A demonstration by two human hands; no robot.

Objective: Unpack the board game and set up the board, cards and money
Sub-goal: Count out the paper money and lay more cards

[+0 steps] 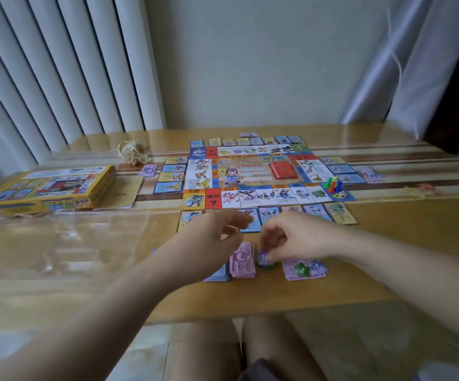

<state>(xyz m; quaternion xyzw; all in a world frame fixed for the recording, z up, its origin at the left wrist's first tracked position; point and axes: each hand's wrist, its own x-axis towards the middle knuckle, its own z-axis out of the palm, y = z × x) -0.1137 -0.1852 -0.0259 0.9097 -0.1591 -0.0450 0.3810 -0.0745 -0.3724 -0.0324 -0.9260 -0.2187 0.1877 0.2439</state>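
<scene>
The money sits on my side of the board (pixel 250 174), between its near edge and the front of the table (pixel 387 243). There is a pink stack of notes (pixel 242 261), a blue stack (pixel 218 274) touching it on the left, and a looser purple pile (pixel 313 270) to the right with a green star piece (pixel 301 268) lying on it.

My right hand (pixel 291 240) is down between the pink stack and the purple pile, fingertips pinched on a small purplish piece (pixel 263 257). Blur keeps me from telling whether that is a folded note or a token. Something green shows just under it. My left hand (pixel 217 232) hovers above the pink stack, close to the board's near row of cards (pixel 269 214), fingers relaxed and holding nothing.

The board lies flat with a red deck (pixel 283 170) on its middle and coloured pawns (pixel 332 184) and a die (pixel 341 195) at its near right corner. Cards ring all four of its sides. Well to the left of the board are the yellow box (pixel 47 191) and a leaflet (pixel 124 192).

Most of the setup looks done, so I think the danger is disturbing it. The table's clear cover looks slick, and a brush from my right wrist could fan the purple pile or knock the star off it. If my left hand drops carelessly, it could skew the near row of cards. The pinch looks light, so the piece might slip into the stacks.
</scene>
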